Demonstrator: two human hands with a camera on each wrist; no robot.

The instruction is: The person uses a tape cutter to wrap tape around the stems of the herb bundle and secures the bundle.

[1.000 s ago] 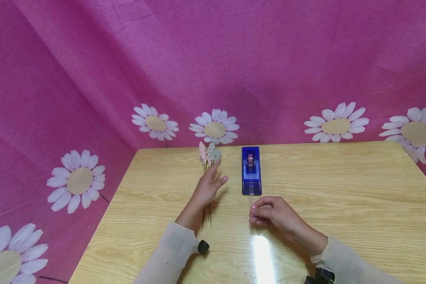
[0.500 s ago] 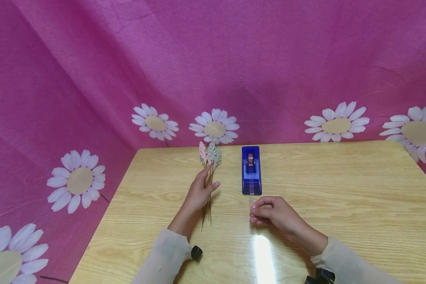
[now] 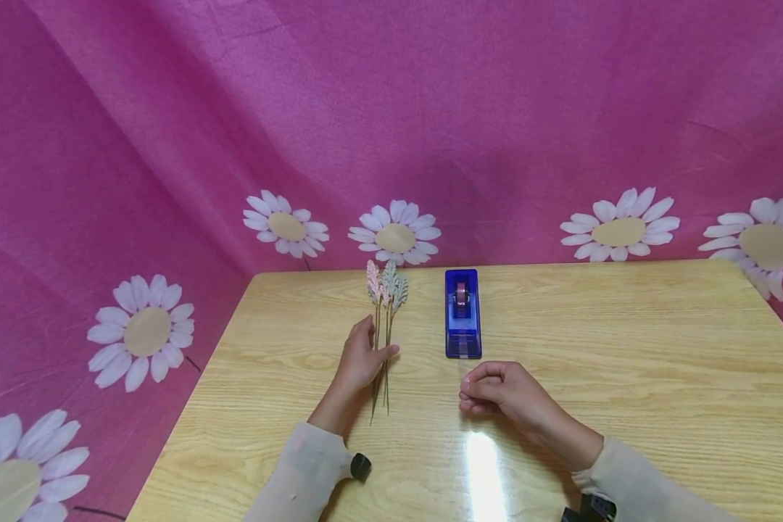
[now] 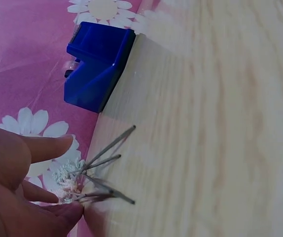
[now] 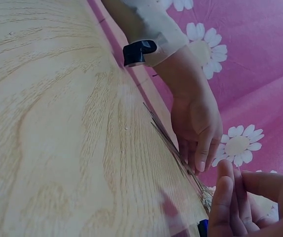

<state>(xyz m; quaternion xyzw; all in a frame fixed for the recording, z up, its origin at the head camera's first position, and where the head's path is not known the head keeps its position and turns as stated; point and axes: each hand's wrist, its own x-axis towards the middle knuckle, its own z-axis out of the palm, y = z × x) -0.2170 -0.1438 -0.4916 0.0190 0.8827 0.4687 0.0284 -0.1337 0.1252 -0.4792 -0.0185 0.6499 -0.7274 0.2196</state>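
Observation:
Several artificial flower stems with pale pink and grey-green knitted-looking heads [image 3: 386,284] lie on the table, heads toward the back. My left hand [image 3: 357,361] is at their stems [image 4: 102,161], thumb to the right of them and fingers to the left. The thumb stands apart from the fingers [image 4: 72,212] in the left wrist view. A blue tape dispenser [image 3: 463,315] stands right of the flowers. My right hand [image 3: 505,391] is just in front of it, thumb and forefinger pinching the end of a clear tape strip [image 3: 462,368] drawn from the dispenser.
The wooden table [image 3: 626,348] reaches to a pink cloth wall [image 3: 528,145] with printed daisies at the back and left. Small black devices sit on both wrists, such as the one by the left sleeve [image 3: 361,467].
My left hand has drawn back and left from near the flower heads down to the stems. The flowers, the dispenser and my right hand stay put.

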